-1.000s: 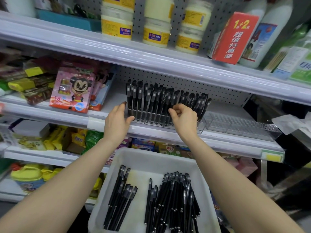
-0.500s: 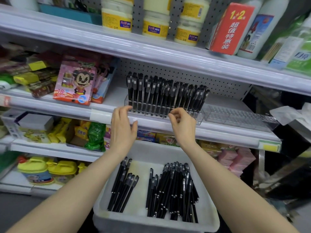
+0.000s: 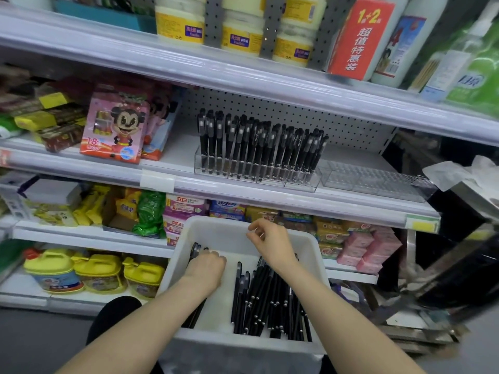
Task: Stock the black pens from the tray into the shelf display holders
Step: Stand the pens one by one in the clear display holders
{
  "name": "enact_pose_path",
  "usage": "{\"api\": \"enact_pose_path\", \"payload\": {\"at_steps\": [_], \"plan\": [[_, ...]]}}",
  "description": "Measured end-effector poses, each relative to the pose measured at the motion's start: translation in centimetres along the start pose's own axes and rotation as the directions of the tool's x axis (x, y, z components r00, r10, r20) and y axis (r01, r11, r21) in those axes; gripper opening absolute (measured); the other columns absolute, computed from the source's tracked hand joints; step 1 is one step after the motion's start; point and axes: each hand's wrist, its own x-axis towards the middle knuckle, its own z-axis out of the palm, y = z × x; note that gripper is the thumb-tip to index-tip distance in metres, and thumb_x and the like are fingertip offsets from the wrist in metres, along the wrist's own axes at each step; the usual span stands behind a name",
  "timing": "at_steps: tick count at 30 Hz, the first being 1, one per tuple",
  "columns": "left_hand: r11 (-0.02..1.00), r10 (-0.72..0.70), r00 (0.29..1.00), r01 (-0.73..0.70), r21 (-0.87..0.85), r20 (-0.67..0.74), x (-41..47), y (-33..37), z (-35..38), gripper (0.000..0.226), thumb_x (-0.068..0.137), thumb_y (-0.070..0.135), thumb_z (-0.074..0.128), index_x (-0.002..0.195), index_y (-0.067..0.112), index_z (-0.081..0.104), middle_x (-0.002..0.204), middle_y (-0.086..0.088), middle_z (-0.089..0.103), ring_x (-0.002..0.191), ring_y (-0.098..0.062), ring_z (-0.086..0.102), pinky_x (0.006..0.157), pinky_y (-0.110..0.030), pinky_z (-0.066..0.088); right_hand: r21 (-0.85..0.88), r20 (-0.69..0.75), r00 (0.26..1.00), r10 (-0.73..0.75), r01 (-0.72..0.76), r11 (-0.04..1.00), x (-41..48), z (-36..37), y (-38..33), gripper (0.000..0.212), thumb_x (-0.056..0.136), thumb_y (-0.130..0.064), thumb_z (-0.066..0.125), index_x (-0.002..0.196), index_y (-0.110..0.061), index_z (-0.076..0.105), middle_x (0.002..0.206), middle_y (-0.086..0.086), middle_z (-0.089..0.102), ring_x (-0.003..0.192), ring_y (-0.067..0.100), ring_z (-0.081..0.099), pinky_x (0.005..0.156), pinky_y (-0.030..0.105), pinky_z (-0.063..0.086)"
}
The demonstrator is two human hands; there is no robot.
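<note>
Under red "1+2" box [image 3: 360, 39] & pink "18 Color" pack [image 3: 116, 128], l hand [image 3: 205, 268] fingers curl round black pens [image 3: 195, 249] in white tray [image 3: 229, 236]; r hand [image 3: 270, 241] hovers above, loosely curled, empty.

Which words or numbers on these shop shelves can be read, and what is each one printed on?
"1+2": red box, top shelf.
"超值特惠装": same red box, running downward.
"18" and "Color": pink cartoon pack, middle shelf.
"立白": pink boxes, shelf below the pens.
Too blurred to read: blue patches on the yellow-labelled jars, the green bag at far right, the print on the pens, the snack packs.
</note>
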Motion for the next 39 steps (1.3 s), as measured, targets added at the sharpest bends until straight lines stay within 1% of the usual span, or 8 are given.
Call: {"api": "enact_pose_path", "payload": {"at_steps": [6, 11, 18, 23, 27, 31, 34, 39], "plan": [[0.947, -0.021, 0.999, 0.005, -0.320, -0.044, 0.3, -0.8, -0.8, 0.020, 0.084, 0.011, 0.064, 0.100, 0.022, 0.061, 0.106, -0.001, 0.062, 0.099, -0.019, 0.059, 0.083, -0.031, 0.051, -0.059, 0.099, 0.994, 0.049, -0.043, 0.997, -0.8, 1.0, 1.4, 0.015, 0.092, -0.029, 0.063, 0.103, -0.021, 0.068, 0.081, -0.008, 0.063, 0.074, 0.012, 0.059, 0.071, 0.025, 0.047], [0.639, -0.185, 0.969, -0.006, -0.769, -0.162, 1.0, -1.5, -3.6, 0.020, 0.082, 0.015, 0.074, 0.090, 0.029, 0.063, 0.093, 0.010, 0.064, 0.091, -0.008, 0.062, 0.082, -0.025, 0.051, -0.016, 0.183, 0.982, 0.041, -0.039, 0.999, -0.7, 1.0, 1.5, 0.019, 0.091, -0.030, 0.066, 0.108, -0.023, 0.069, 0.084, -0.009, 0.063, 0.075, 0.008, 0.058, 0.071, 0.022, 0.044], [0.472, -0.227, 0.898, -0.237, -0.849, -0.377, 1.6, -1.8, -8.6, 0.022, 0.084, 0.012, 0.073, 0.099, 0.026, 0.068, 0.097, 0.011, 0.067, 0.085, -0.002, 0.063, 0.081, -0.021, 0.049, 0.204, 0.250, 0.968, 0.002, -0.055, 0.977, 0.2, -0.1, 0.0, 0.025, 0.089, -0.034, 0.069, 0.112, -0.025, 0.069, 0.091, -0.009, 0.066, 0.079, 0.003, 0.057, 0.072, 0.015, 0.046], [0.411, -0.216, 0.887, -0.296, -0.862, -0.408, 1.8, -0.9, -9.6, 0.024, 0.086, 0.011, 0.071, 0.098, 0.031, 0.066, 0.103, 0.010, 0.068, 0.086, -0.006, 0.067, 0.081, -0.021, 0.050, 0.266, 0.183, 0.983, 0.010, -0.059, 0.962, 1.1, -0.4, -0.4, 0.010, 0.087, -0.031, 0.070, 0.095, -0.025, 0.069, 0.084, -0.006, 0.070, 0.077, 0.010, 0.062, 0.068, 0.029, 0.053], [0.421, -0.234, 0.850, -0.349, -0.837, -0.472, 1.3, -0.7, -9.5, 0.023, 0.087, 0.013, 0.069, 0.106, 0.026, 0.065, 0.101, 0.011, 0.067, 0.088, -0.002, 0.065, 0.084, -0.023, 0.053, 0.202, 0.135, 0.991, 0.020, -0.047, 0.978, 1.5, -1.4, -0.4, 0.007, 0.087, -0.028, 0.069, 0.088, -0.021, 0.067, 0.080, -0.001, 0.070, 0.073, 0.014, 0.064, 0.072, 0.038, 0.057], [0.574, -0.374, 0.649, -0.398, -0.715, -0.662, 0.8, -2.3, -10.2, 0.030, 0.087, 0.013, 0.069, 0.115, 0.020, 0.059, 0.107, 0.008, 0.057, 0.092, -0.002, 0.056, 0.088, -0.028, 0.052, 0.146, 0.043, 0.999, -0.016, 0.009, 0.989, 2.9, -4.6, -1.2, 0.009, 0.091, -0.029, 0.066, 0.094, -0.020, 0.065, 0.084, -0.004, 0.068, 0.078, 0.012, 0.063, 0.076, 0.032, 0.056], [0.616, -0.444, 0.573, -0.363, -0.699, -0.689, 0.9, -4.3, -11.5, 0.048, 0.086, 0.015, 0.071, 0.127, 0.019, 0.048, 0.121, 0.005, 0.046, 0.103, -0.010, 0.054, 0.094, -0.032, 0.050, 0.152, -0.064, 0.997, -0.052, 0.062, 0.987, 4.3, -7.7, -2.7, 0.007, 0.094, -0.025, 0.061, 0.097, -0.018, 0.061, 0.086, -0.004, 0.064, 0.081, 0.009, 0.061, 0.072, 0.022, 0.052], [0.694, -0.455, 0.628, -0.194, -0.694, -0.631, 2.8, -6.8, -13.7, 0.084, 0.085, 0.026, 0.074, 0.150, 0.013, 0.024, 0.152, -0.011, 0.028, 0.139, -0.027, 0.033, 0.114, -0.041, 0.033, 0.192, -0.267, 0.963, -0.040, 0.094, 0.977, 7.2, -11.0, -4.1, 0.008, 0.095, -0.027, 0.060, 0.098, -0.019, 0.060, 0.083, -0.005, 0.064, 0.078, 0.012, 0.063, 0.071, 0.025, 0.052]]}}
